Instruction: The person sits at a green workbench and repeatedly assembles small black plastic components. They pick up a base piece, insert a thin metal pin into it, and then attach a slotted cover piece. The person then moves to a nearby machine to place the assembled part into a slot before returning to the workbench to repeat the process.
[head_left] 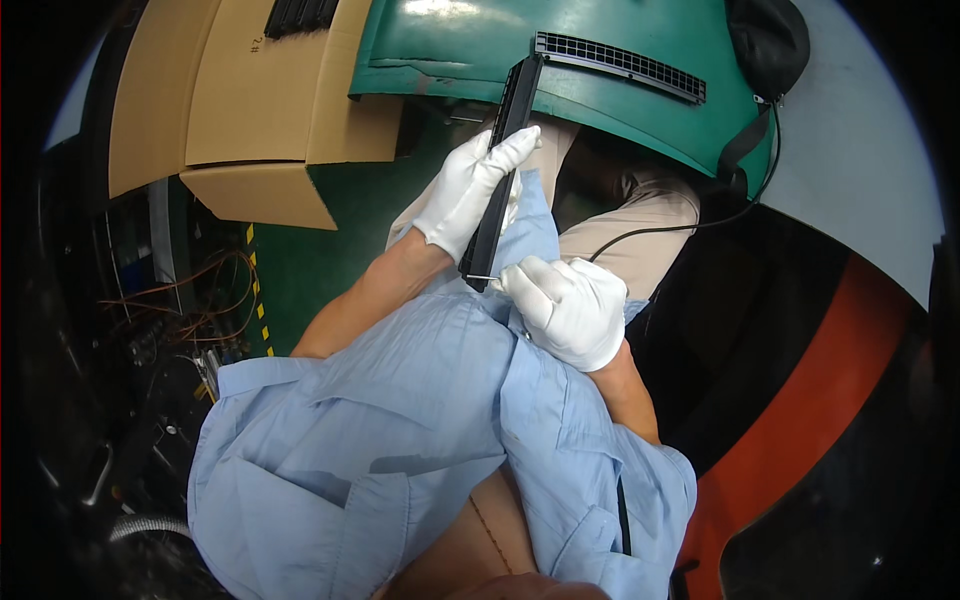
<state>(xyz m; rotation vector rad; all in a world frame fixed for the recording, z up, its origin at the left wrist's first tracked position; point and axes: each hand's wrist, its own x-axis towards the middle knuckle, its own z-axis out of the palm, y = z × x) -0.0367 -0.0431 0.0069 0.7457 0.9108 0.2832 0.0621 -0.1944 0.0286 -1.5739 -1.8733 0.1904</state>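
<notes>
My left hand (462, 195), in a white glove, is closed around a long, narrow black plastic part (514, 100). That part slants from the edge of the green table down toward my chest. At its near end is my right hand (572, 308), also white-gloved, with its fingers pinched on a thin metal tool (482, 277). The tool's slim shaft lies against the near tip of the black part; its handle is hidden in my fingers. Beyond my hands, a black plastic grille (622, 66) with rows of small openings lies on the green table, close to the far end of the held part.
The green table (450, 45) has a curved front edge. Left of it stands an open cardboard box (255, 105) with black parts at its top. A black bag (770, 45) and a cable (640, 232) are at the right, beside a grey surface (860, 130). Copper-coloured wires (215, 290) hang at the left.
</notes>
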